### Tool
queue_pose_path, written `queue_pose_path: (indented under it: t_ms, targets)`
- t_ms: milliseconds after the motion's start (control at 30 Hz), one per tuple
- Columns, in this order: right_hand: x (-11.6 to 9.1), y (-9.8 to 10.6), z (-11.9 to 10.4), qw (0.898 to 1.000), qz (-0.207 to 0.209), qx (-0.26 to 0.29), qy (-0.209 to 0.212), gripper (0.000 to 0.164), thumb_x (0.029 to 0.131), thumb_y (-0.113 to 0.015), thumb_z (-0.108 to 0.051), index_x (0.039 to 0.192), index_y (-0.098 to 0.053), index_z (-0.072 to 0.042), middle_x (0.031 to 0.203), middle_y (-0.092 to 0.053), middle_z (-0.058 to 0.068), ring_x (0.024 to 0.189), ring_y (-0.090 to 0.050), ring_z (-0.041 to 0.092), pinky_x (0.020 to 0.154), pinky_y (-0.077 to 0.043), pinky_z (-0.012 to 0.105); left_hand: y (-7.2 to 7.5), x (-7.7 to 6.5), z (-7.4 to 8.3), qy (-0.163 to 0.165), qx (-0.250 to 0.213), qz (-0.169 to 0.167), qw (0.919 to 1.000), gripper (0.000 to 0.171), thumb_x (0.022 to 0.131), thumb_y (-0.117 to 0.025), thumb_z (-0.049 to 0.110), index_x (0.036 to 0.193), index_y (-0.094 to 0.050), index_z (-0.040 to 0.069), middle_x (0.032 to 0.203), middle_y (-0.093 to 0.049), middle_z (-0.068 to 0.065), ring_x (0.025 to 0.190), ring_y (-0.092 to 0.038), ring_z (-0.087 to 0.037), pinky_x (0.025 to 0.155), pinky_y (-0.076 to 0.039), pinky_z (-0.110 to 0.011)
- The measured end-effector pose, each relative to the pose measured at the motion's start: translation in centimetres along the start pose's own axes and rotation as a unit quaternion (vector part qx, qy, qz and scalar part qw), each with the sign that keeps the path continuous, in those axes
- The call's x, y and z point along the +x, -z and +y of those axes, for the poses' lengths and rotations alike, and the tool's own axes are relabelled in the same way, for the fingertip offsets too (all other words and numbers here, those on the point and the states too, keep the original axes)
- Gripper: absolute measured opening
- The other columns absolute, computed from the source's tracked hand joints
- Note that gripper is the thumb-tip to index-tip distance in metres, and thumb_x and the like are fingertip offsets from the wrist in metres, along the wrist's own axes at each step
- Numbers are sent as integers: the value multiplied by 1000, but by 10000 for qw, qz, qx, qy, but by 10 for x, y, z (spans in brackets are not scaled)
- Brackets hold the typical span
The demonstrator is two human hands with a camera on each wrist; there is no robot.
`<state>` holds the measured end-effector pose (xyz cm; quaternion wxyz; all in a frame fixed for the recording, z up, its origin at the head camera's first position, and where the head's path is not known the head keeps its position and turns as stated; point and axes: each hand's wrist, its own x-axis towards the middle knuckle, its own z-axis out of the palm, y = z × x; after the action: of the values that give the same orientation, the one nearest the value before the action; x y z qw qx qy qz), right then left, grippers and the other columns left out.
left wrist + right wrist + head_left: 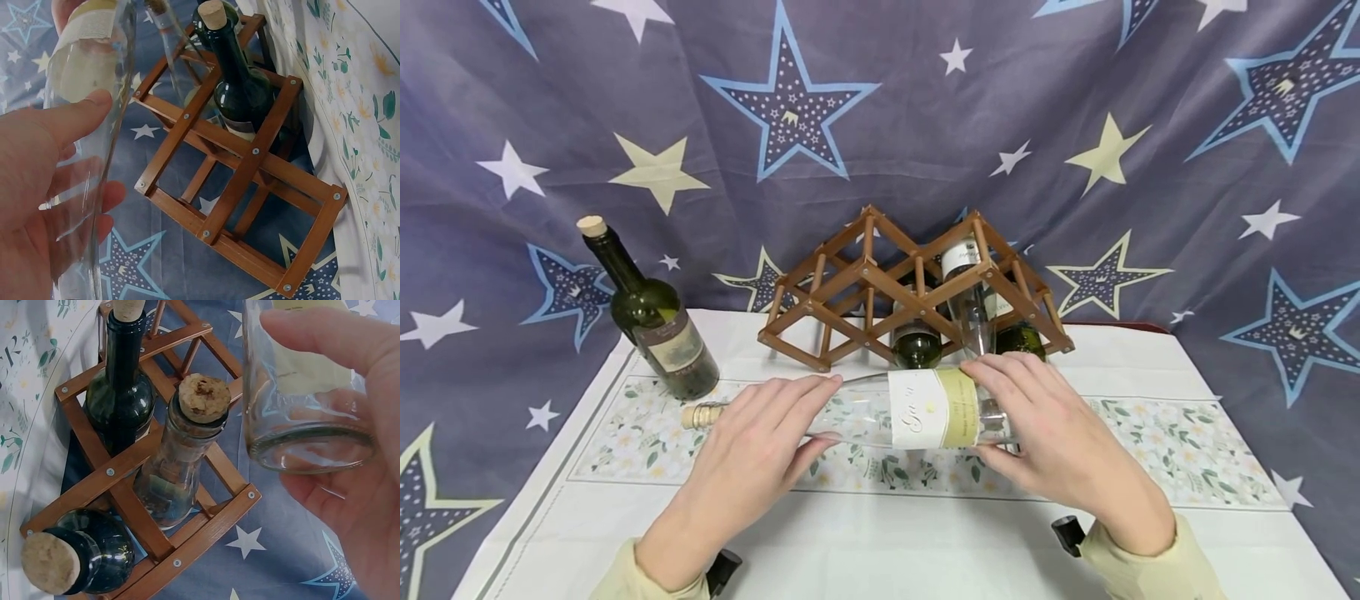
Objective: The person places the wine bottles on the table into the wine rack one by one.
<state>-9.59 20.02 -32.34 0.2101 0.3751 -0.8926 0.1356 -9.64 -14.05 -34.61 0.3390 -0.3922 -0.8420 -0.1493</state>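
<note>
A clear glass bottle with a white and yellow-green label lies level across both hands, its corked end to the left. My left hand wraps the neck and shoulder, and in the left wrist view the thumb lies along the glass. The base end is gripped by my right hand; its fingers curve round the glass in the right wrist view. Just beyond the bottle stands a wooden lattice wine rack. It holds a dark green bottle, a clear corked bottle and another green bottle.
A corked green bottle with a landscape label stands upright at the left of the table. A floral runner crosses the white tablecloth. Behind the rack hangs a star-patterned cloth.
</note>
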Motion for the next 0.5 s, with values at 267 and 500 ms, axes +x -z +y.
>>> queue_pose_path:
  t_ms: [267,500]
  targets:
    - [1,1,2,9979,456,442,150,88,71,-81,-25,147,-44,-4,143,-48,9,131,-43,25,113,-31,37,3,2,1,-55,-54,271,9996,54,97,-57,36,140,-56,3,126,-63,-9,99,-62,-26,83,-51,-43]
    - [1,2,5,9965,576,584,144,89,72,-81,-24,149,-41,-3,146,-45,11,133,-42,26,113,-31,37,4,1,2,-2,-102,232,9997,55,99,-55,36,143,-53,3,126,-62,-9,101,-62,-26,84,-51,-44]
